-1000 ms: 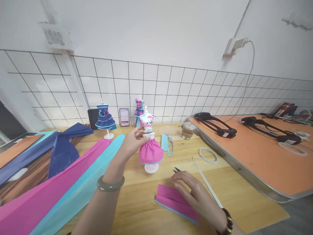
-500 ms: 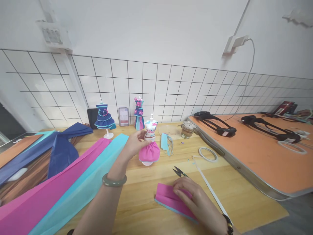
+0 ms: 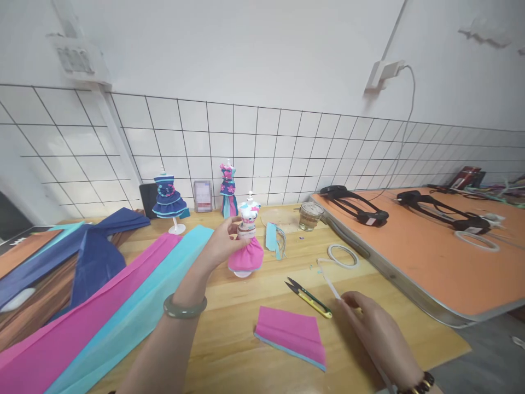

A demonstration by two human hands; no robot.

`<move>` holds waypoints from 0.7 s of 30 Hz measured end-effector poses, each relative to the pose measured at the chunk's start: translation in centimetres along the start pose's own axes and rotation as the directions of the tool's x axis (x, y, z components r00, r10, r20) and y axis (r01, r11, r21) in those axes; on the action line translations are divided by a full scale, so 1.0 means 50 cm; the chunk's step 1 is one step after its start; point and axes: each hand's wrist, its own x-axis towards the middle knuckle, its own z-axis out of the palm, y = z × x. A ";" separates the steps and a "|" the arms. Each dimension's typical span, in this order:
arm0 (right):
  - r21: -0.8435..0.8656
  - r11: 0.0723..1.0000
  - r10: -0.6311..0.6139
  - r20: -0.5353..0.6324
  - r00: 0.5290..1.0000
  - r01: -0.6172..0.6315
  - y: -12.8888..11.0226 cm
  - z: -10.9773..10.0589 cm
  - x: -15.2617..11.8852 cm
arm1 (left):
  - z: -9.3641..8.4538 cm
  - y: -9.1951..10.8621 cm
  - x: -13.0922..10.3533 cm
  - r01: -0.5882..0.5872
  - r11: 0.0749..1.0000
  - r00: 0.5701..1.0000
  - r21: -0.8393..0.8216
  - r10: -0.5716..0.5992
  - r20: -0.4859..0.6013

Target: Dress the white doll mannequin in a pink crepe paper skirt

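My left hand (image 3: 225, 241) is closed around the waist of a small dress form (image 3: 248, 216). This form wears a white floral top and a gathered pink skirt (image 3: 248, 255). At the right, my right hand (image 3: 375, 328) has its fingers closed on a narrow white tape strip (image 3: 333, 289), which runs from a loose roll (image 3: 343, 256) down past the hand. Between the hands lies a flat pink fabric piece (image 3: 291, 335) with a light blue edge. Yellow-handled thread snips (image 3: 309, 297) rest just beyond it, blades slightly apart.
Two other dressed forms, one in a blue ruffled dress (image 3: 169, 197) and one in a long dress (image 3: 228, 189), stand near the wall beside a phone (image 3: 203, 196). Long fabric strips (image 3: 156, 295) cover the left. A glass cup (image 3: 310, 216) stands beside an orange-topped surface (image 3: 430, 262) holding black headsets.
My right hand has left the pink fabric piece and moved right to the white tape, uncovering the snips. My left hand still holds the dress form; the view has shifted slightly.
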 end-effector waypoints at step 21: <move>0.855 0.378 0.146 0.325 0.934 -0.356 -0.033 -0.012 -0.048 | 0.160 0.067 -0.132 -0.017 0.998 1.000 0.056 0.016 0.012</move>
